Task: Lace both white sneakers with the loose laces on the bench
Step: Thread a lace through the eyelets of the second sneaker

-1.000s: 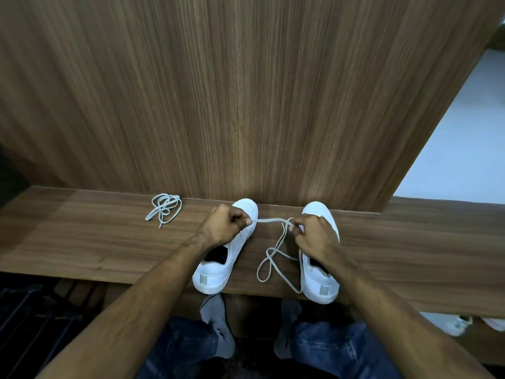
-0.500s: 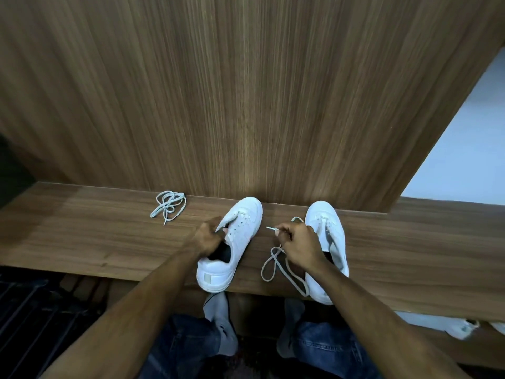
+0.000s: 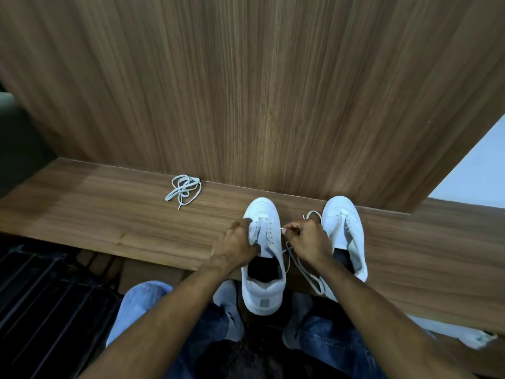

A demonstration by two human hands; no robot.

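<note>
Two white sneakers sit on the bench (image 3: 109, 214): the left hand (image 3: 237, 242) grips the near sneaker (image 3: 266, 255), the right hand (image 3: 308, 236) pinches a lace (image 3: 303, 266) tip beside its eyelets. Best aimed at the lowest hole first; the spare lace (image 3: 183, 190) lies well apart.

2 white sneakers (image 3: 263, 250) (image 3: 345, 231), 2 loose laces (image 3: 182, 190) (image 3: 303, 265), 2 hands (image 3: 236, 243) (image 3: 308, 239), 1 worktop (image 3: 109, 212)

Sneakers (image 3: 263, 242) on bench (image 3: 109, 214), lace (image 3: 183, 190) left
</note>
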